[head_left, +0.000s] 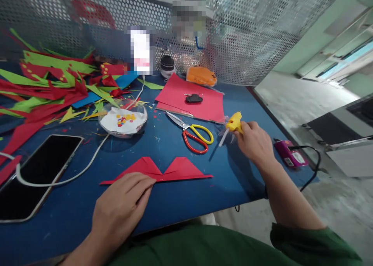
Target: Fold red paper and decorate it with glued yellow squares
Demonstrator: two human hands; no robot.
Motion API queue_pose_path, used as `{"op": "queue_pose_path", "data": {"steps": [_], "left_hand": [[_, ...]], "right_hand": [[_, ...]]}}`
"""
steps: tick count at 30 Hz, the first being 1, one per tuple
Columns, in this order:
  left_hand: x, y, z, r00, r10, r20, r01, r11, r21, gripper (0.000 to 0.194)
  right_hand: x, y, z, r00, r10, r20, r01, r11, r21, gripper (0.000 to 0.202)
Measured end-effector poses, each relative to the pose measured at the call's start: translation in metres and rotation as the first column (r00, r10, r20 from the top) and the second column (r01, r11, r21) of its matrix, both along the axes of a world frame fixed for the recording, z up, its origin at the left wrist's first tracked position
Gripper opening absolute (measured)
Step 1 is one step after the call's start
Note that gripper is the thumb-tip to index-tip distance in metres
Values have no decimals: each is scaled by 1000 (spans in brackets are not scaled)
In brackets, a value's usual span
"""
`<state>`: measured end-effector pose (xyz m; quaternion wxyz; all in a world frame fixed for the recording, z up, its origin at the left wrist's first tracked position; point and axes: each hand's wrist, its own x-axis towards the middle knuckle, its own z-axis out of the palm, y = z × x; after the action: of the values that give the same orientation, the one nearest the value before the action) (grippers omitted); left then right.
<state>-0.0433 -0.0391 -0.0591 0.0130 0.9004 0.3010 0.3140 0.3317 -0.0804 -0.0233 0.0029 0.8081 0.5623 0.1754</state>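
Note:
In the head view, a folded red paper (pixel 180 170) with two raised peaks lies near the table's front edge. My left hand (pixel 125 200) is over its left part, fingers together, with the fingertips gripping its lower edge near the middle. To the right, my right hand (pixel 255 141) is closed around a yellow object (pixel 234 122) with a whitish stick jutting down to the left. Its exact kind is unclear, and clear plastic shows beside it. Scissors (pixel 189 132) with one red and one yellow handle lie open between the paper and the red sheets (pixel 171 95).
A black key (pixel 194 98) lies on the red sheets. Left of the scissors stands a clear bowl (pixel 142 120) holding white paper and small coloured bits. A phone (pixel 43 172), white cable (pixel 87 167) and paper scraps (pixel 52 91) fill the left. A purple plugged-in box (pixel 288 155) sits at the right edge.

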Motion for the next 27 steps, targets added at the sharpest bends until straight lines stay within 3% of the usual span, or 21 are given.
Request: {"op": "queue_pose_path", "data": {"steps": [3, 6, 8, 10, 12, 13, 15, 16, 17, 20, 27], "left_hand": [[1, 0, 0, 1000, -2, 9, 2, 1000, -4, 18], [2, -2, 1, 1000, 2, 16, -2, 1000, -26, 17], [3, -4, 2, 1000, 11, -1, -11, 997, -77, 17], [3, -6, 1, 1000, -15, 5, 16, 992, -125, 17], [2, -8, 0, 1000, -16, 18, 18, 988, -151, 15], [2, -9, -1, 1000, -12, 19, 15, 986, -166, 14], [2, -10, -1, 1000, 1, 3, -1, 981, -195, 12], [2, -10, -1, 1000, 6, -5, -7, 979, -202, 12], [3, -10, -1, 1000, 11, -10, -13, 979, -203, 12], [5, -9, 0, 1000, 27, -12, -29, 981, -194, 13], [11, -7, 3, 993, 98, -62, -108, 976, -190, 17]], "right_hand": [[1, 2, -1, 1000, 12, 21, -11, 999, -32, 42], [-2, -8, 10, 1000, 16, 13, -16, 1000, -14, 50], [-15, -22, 18, 1000, 29, -13, -28, 997, 79, 58], [-39, -39, 21, 993, 102, -58, -85, 967, 241, 53], [-72, -54, 15, 951, 291, -108, -242, 914, 326, 43], [-90, -61, 8, 897, 431, -99, -374, 859, 351, 39], [-124, -69, -8, 704, 693, -155, -628, 709, 320, 34], [-138, -70, -16, 652, 734, -190, -673, 676, 301, 33], [-149, -70, -23, 625, 752, -209, -695, 658, 290, 30], [-164, -64, -35, 654, 733, -187, -700, 680, 218, 28], [-165, -50, -28, 649, 746, -146, -744, 663, 79, 38]]}}
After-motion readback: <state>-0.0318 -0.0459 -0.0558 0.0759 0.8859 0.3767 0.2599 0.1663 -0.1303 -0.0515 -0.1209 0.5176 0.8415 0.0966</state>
